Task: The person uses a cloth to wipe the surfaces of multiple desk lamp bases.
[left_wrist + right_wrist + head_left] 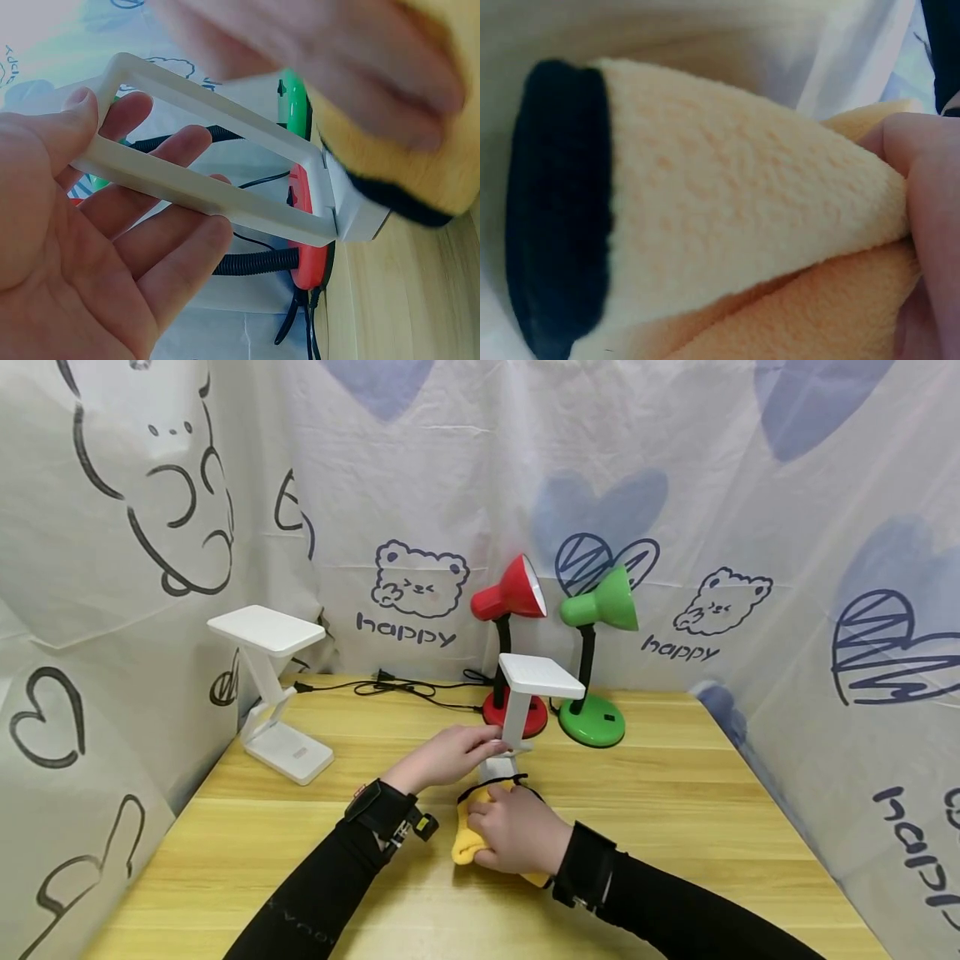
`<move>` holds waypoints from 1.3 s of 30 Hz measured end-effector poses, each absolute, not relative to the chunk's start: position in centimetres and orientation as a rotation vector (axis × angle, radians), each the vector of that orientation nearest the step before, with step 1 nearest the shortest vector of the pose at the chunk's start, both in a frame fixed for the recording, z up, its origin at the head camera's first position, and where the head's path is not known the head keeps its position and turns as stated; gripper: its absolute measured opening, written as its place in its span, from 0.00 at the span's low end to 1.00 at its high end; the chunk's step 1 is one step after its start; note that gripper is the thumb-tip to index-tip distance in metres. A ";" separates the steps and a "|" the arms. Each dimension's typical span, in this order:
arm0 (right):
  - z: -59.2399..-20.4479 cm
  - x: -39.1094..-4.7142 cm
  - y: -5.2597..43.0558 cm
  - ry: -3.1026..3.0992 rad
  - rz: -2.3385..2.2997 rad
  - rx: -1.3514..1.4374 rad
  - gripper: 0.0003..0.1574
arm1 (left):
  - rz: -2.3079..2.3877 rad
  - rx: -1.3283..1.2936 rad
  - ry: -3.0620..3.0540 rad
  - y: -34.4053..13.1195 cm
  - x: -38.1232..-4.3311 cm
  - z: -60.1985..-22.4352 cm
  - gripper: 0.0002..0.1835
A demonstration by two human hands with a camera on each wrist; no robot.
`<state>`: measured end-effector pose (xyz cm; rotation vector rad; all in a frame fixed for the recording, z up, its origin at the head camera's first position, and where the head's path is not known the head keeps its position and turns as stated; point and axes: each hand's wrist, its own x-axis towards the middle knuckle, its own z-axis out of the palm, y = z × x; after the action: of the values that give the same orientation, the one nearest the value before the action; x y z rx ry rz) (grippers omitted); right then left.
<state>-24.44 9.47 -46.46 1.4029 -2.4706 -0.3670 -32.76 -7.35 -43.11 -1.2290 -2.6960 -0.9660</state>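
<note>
Left hand (450, 758): grips white rectangular-framed plastic lamp (542, 676)
Right hand (525, 831): pinches fuzzy yellow cloth (467, 842)
White curtain (465, 468) beyond hands: "happy"

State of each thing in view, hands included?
Left hand: gripping nearer white lamp
Right hand: holding yellow cloth
Yellow cloth: bunched
Nearer white lamp: unfolded, standing
Left white lamp: unfolded, standing
Red lamp: standing
Green lamp: standing
Black cords: loosely looped

Yellow cloth (467, 842), edging (559, 202) probably black; white lamp (542, 676); blue-hearted backdrop (420, 485)
</note>
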 end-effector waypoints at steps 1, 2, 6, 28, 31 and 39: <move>-46.5 -24.2 9.7 -2.464 -0.356 1.428 0.27 | -0.963 -1.230 -2.699 -7.4 -32.8 -43.1 0.10; -46.6 -24.1 9.9 -2.453 -0.352 1.453 0.28 | -0.962 -1.232 -2.703 -7.4 -32.8 -43.1 0.10; -46.6 -23.6 11.0 -2.419 -0.339 1.541 0.30 | -0.964 -1.223 -2.734 -7.5 -32.9 -43.2 0.12; -47.5 -24.6 18.1 -2.232 -0.338 1.692 0.37 | -0.994 -1.191 -2.774 -7.1 -32.9 -43.1 0.13; -47.5 -24.6 18.9 -2.256 -0.291 1.693 0.38 | -1.003 -1.190 -2.777 -7.1 -32.9 -43.1 0.12; -47.9 -24.8 20.7 -2.322 -0.255 1.663 0.38 | -0.997 -1.201 -2.761 -7.2 -32.9 -43.2 0.10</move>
<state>-24.83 20.74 -47.92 1.6632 -2.3221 -0.2550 -32.88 -7.18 -43.18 -1.2010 -2.7610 -0.9975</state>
